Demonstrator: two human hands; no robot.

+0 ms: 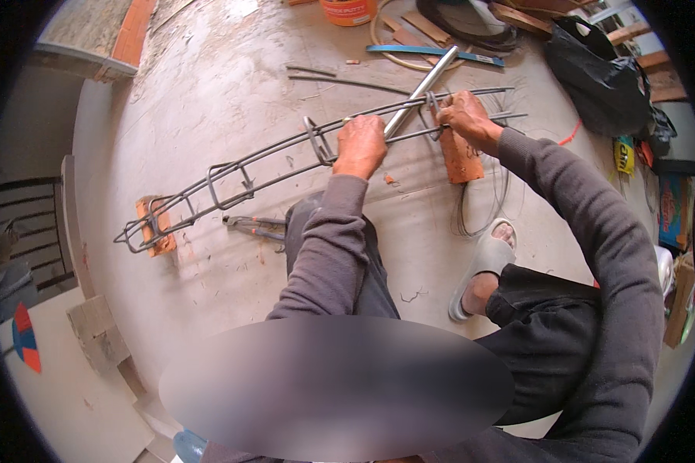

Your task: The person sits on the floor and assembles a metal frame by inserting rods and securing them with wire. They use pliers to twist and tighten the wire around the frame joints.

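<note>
A long rebar cage [232, 179] of thin steel bars and bent stirrups slants across the floor before me. One orange brick [162, 241] lies beneath its left end, another brick [463, 162] beneath its right part. My left hand [361, 147] is closed on the cage's bars near the middle. Farther right, my right hand [468, 120] is closed at a steel stirrup [431, 102] above the second brick; its fingertips are partly hidden. Between my hands, a shiny metal tube [440, 69] crosses the bars at an angle. Pincers [256, 227] lie near my left knee.
Thin tie wires [463, 208] spread beside the right brick. Loose rods [316, 77], a blue strip [432, 54] and an orange bucket [347, 11] lie beyond the cage. A black bag [598, 77] is at far right. My sandalled foot [486, 266] stands near the wires.
</note>
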